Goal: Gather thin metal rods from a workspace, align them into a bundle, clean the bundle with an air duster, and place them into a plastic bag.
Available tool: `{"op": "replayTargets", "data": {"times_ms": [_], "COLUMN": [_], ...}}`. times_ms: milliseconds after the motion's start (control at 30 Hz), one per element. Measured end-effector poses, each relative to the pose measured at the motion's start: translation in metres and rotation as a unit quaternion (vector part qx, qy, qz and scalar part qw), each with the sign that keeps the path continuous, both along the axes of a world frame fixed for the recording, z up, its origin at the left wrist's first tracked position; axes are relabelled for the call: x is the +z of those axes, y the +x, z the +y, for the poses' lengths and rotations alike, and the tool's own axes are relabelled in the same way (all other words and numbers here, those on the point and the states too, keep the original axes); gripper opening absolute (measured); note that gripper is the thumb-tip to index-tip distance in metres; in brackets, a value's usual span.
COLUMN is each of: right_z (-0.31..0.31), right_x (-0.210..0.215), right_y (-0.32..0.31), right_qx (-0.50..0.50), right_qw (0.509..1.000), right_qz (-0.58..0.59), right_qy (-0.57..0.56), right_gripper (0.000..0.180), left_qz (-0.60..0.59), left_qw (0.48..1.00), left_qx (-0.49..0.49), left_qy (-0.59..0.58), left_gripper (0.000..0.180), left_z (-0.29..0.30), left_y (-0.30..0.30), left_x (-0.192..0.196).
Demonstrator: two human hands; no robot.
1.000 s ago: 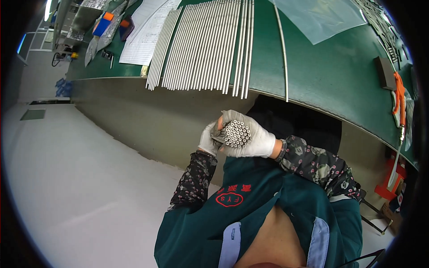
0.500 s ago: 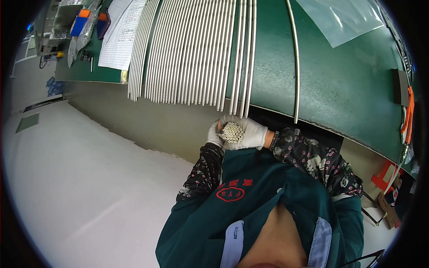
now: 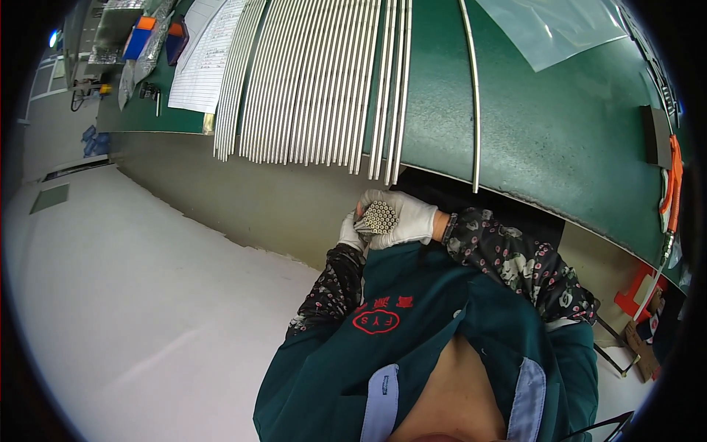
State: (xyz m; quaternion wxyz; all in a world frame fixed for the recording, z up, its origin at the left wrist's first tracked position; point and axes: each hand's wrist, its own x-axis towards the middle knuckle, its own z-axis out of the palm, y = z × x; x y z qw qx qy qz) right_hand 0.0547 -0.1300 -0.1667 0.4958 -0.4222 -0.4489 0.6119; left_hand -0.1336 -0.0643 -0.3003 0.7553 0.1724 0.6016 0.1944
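A bundle of thin metal rods [image 3: 378,217] is seen end-on, just below the edge of the green table [image 3: 560,140]. My right hand [image 3: 409,218], in a white glove, wraps around the bundle from the right. My left hand [image 3: 349,233], also gloved, grips it from the left and below. Both forearms wear dark patterned sleeves above a green apron. A row of several long metal rods [image 3: 317,81] lies side by side on the table, their ends overhanging its near edge. One single rod [image 3: 474,88] lies apart to the right of them.
A sheet of lined paper [image 3: 208,59] lies left of the rods, with blue and orange boxes [image 3: 140,37] beyond. A clear plastic sheet [image 3: 552,29] rests at the table's far right. An orange-handled tool [image 3: 672,177] sits at the right edge. White floor [image 3: 132,309] spreads to the left.
The view has shifted so the table and rods sit lower and closer. Both hands stay closed on the rod bundle, which has moved nearer the table edge.
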Motion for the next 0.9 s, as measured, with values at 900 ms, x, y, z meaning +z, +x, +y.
{"op": "replayTargets", "data": {"times_ms": [900], "right_z": [0.003], "right_x": [-0.001], "right_y": [0.001], "right_qx": [-0.022], "right_qw": [0.995], "right_qz": [0.036], "right_qy": [-0.095], "right_gripper": [0.055], "left_qz": [-0.059], "left_qw": [0.997], "left_qx": [-0.045], "left_qy": [-0.031], "left_gripper": [0.037], "left_z": [-0.015], "left_y": [-0.044], "left_x": [-0.093]}}
